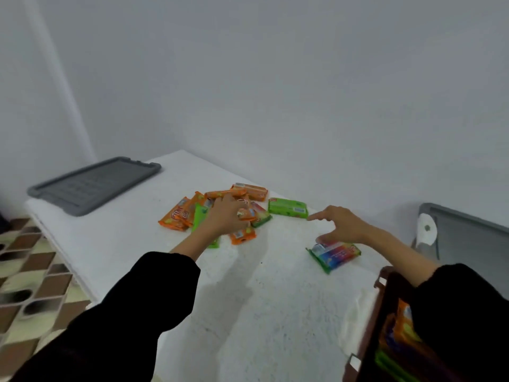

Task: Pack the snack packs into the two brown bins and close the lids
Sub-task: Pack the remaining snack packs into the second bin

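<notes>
The left hand (227, 216) clenches over packs in the pile (214, 213) to gather several at once; the right hand (340, 226) hovers, fingers released, above the rainbow pack (334, 255) — nearest the bin (385, 312).

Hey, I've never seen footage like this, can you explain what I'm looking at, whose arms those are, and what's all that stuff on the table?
This is one picture from a camera worn on a person's head, looking down at their own two arms in black sleeves. There is no machine.

The left hand rests on a pile of orange and green snack packs on the white table; whether its grip has closed on a pack is unclear. The right hand is open, hovering over a rainbow-striped green-edged pack and near a plain green pack.

A brown bin, lower right, already holds packs. A grey plastic lid lies far left.
</notes>
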The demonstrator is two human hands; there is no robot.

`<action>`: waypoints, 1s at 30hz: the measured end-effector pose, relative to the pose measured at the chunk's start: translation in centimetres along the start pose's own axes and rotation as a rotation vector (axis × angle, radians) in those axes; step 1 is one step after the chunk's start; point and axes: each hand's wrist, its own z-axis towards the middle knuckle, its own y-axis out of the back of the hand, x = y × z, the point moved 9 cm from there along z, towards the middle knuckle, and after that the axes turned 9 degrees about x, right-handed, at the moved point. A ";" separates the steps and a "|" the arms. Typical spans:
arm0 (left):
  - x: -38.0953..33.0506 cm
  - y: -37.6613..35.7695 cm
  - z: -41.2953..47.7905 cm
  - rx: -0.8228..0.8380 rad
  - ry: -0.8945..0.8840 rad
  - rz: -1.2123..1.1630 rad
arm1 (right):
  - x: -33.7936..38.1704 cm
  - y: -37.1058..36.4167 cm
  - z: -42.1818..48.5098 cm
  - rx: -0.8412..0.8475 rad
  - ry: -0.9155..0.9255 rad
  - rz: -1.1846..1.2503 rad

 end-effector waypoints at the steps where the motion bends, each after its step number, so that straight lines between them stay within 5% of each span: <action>1: 1.7 -0.7 0.0 0.033 0.104 0.041 | -0.5 -1.3 0.9 0.109 0.010 -0.059; 7: 8.2 -2.8 -1.7 -0.008 0.395 0.117 | -3.5 -7.0 2.4 0.498 0.008 -0.360; 15: 7.1 -2.8 -1.5 0.085 0.424 0.203 | -1.4 -6.1 3.0 0.325 0.094 -0.261; 21: 6.9 -2.8 -2.2 -0.063 0.415 0.128 | -1.2 -7.7 2.3 0.476 0.115 -0.272; 25: 7.0 -1.9 -2.4 -0.092 0.406 0.074 | -1.6 -6.4 2.3 0.377 0.105 -0.230; 30: 4.5 0.2 -3.0 -0.129 0.302 -0.033 | -2.1 -0.2 1.1 -0.039 0.051 -0.111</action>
